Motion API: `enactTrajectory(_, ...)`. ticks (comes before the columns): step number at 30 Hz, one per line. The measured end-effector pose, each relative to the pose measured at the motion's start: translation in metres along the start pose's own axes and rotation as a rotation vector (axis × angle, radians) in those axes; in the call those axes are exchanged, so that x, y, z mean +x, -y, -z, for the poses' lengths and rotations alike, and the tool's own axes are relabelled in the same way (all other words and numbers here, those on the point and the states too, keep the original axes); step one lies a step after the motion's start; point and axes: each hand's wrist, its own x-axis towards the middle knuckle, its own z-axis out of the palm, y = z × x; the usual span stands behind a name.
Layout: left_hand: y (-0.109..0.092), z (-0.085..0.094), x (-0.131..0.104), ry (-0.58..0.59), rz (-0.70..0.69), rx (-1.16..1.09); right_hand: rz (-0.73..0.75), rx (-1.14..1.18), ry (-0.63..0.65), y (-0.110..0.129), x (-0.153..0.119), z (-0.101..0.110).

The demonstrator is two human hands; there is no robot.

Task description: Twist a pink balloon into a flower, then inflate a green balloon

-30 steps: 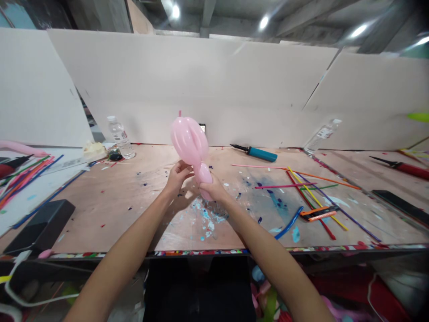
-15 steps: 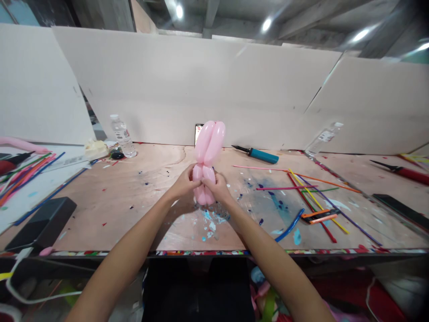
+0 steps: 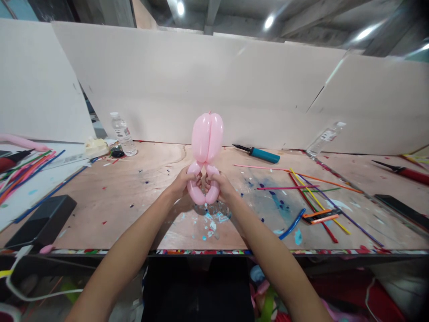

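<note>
A pink twisted balloon stands upright between my hands above the table, in the middle of the head view. Its upper part is several long segments pressed side by side; below a pinched waist, two lower segments bow apart and meet again at the bottom, leaving a gap between them. My left hand is wrapped round the left lower segment, its fingertips showing in the gap. Round the right lower segment curls my right hand, with the thumb in front.
A blue hand pump lies behind to the right. Uninflated balloons and an orange-black cutter are at the right. Clear bottles stand against the white partition. At the left sits a black box with a white cable.
The lower segments, side by side before, are now spread apart with a gap between them. The upper part has turned and straightened, and my fingers have moved round the lower segments.
</note>
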Motion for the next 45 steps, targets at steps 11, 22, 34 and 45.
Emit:
enactTrajectory(11, 0.010, 0.005, 0.000, 0.076, 0.218, -0.078, -0.190, 0.221, 0.073, -0.013, 0.001, 0.003)
enactTrajectory(22, 0.010, 0.005, 0.000, 0.141, 0.242, -0.067, -0.279, 0.298, 0.212, -0.011, -0.001, 0.004)
enactTrajectory(34, 0.003, 0.025, 0.001, 0.120, 0.217, 0.024, -0.171, 0.188, 0.187, -0.010, -0.001, 0.019)
enactTrajectory(45, -0.003, 0.027, 0.000, 0.051, 0.246, 0.040, -0.135, 0.141, 0.152, -0.016, 0.004, 0.030)
